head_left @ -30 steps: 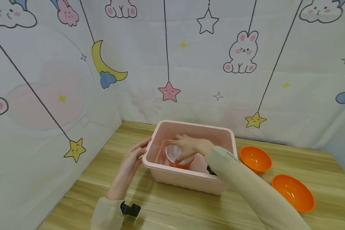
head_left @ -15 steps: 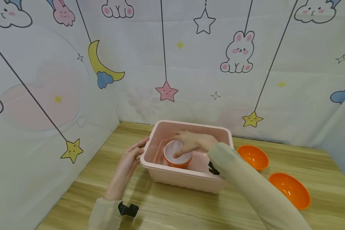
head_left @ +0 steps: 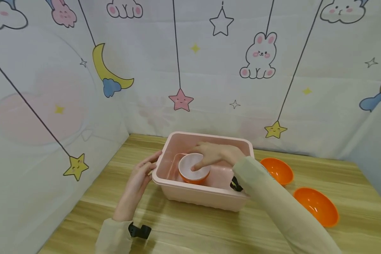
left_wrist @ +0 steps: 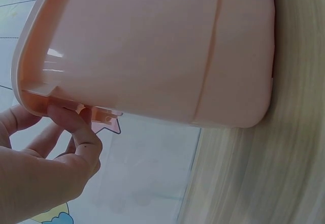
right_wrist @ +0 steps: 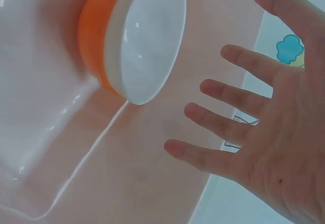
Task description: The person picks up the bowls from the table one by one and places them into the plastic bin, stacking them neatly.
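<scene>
A pink plastic bin (head_left: 203, 192) stands on the wooden table. In its left half sits a white bowl (head_left: 187, 165) nested in an orange bowl (head_left: 193, 181). My right hand (head_left: 214, 155) is over this stack with fingers spread, and in the right wrist view the hand (right_wrist: 274, 112) is apart from the white bowl (right_wrist: 152, 41). At the bin's left end, my left hand (head_left: 139, 176) grips the rim; in the left wrist view the thumb and fingers of that hand (left_wrist: 61, 158) pinch the bin's edge (left_wrist: 35, 94) near its corner.
Two more orange bowls stand right of the bin: a smaller one (head_left: 277, 171) behind and a larger one (head_left: 315, 208) nearer, partly hidden by the right sleeve (head_left: 282, 204). A cartoon-printed cloth (head_left: 206, 70) hangs behind and left of the table (head_left: 184, 225).
My right hand has let go of the white bowl, its fingers opening and lifting off the rim. The left hand keeps its hold on the bin. The view has shifted slightly right.
</scene>
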Motion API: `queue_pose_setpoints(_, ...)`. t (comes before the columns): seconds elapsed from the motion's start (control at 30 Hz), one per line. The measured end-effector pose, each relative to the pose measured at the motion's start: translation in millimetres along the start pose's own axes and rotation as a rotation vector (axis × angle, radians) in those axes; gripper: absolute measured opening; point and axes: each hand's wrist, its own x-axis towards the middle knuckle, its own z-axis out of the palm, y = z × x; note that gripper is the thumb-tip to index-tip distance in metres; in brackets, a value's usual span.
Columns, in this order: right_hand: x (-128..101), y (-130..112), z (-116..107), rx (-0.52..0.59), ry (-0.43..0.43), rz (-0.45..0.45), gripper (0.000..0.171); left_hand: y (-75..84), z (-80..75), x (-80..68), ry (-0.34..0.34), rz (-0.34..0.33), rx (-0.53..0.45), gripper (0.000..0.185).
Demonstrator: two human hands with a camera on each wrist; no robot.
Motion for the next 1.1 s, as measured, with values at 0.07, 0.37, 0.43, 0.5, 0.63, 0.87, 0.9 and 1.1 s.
queue_pose_setpoints(0.07, -3, -1, -1, 0.008, 0.000, -0.006, 0.067, -0.1, 0.1, 0.2, 0.002, -0.002, -0.008, 0.049)
queue_pose_setpoints(0.37, -7, -3, -8, -0.026, -0.014, -0.041, 0.065, 0.7, 0.1, -0.8, 0.008, 0.007, 0.003, 0.049)
queue_pose_setpoints(0.43, -8, -4, -11, -0.039, -0.021, -0.056, 0.065, 0.6, 0.0, -0.8, 0.006, 0.009, 0.007, 0.049)
queue_pose_setpoints(0.5, -9, -4, -13, -0.051, -0.023, -0.076, 0.064, 0.6, -0.1, -0.7, 0.004, 0.009, 0.009, 0.049)
queue_pose_setpoints(0.63, -14, -7, -18, -0.071, -0.022, -0.094, 0.065, 0.8, -0.4, -0.4, 0.000, 0.002, 0.019, 0.049)
queue_pose_setpoints(0.87, -23, -11, -22, -0.088, -0.016, -0.028, 0.068, 0.3, -0.3, -0.1, -0.008, 0.000, 0.029, 0.049)
queue_pose_setpoints(0.9, -24, -12, -22, -0.094, -0.013, -0.026, 0.067, 0.1, -0.4, -0.3, -0.006, -0.001, 0.027, 0.049)
queue_pose_setpoints(1.1, -29, -14, -22, -0.126, -0.004, -0.037, 0.063, 0.8, -0.4, -1.6, -0.004, 0.003, 0.031, 0.048)
